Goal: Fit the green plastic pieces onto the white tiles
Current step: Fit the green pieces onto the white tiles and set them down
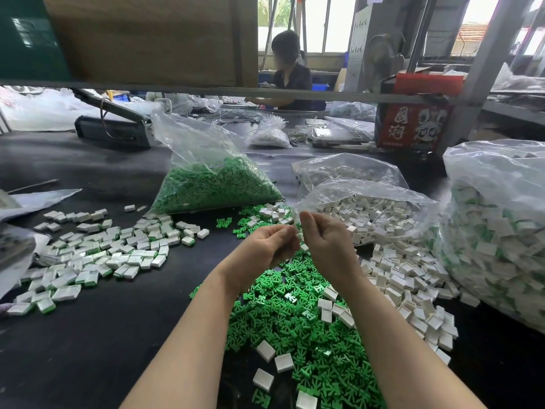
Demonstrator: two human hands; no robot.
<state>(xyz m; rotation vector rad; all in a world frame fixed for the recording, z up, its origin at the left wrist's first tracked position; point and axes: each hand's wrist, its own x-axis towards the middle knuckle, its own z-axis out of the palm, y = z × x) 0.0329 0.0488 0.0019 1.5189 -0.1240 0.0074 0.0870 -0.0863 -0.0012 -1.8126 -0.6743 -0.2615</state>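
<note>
**Pressing a piece home above the green heap**

Green plastic pieces (pixel 298 329) lie heaped at lower centre, loose white tiles (pixel 407 278) spilling along their right. Above them my left hand (pixel 265 249) and right hand (pixel 327 246) meet, fingers curled inward; what they pinch is hidden, likely a tile and piece mid-fit. Next, I judge, comes a firm squeeze, then dropping it with the finished tiles (pixel 97 255) at middle left. Dark table (pixel 118 335), bag of green pieces (pixel 212 184) upper centre, bags of tiles (pixel 368 208) right; another person (pixel 290 72) works beyond.
</note>
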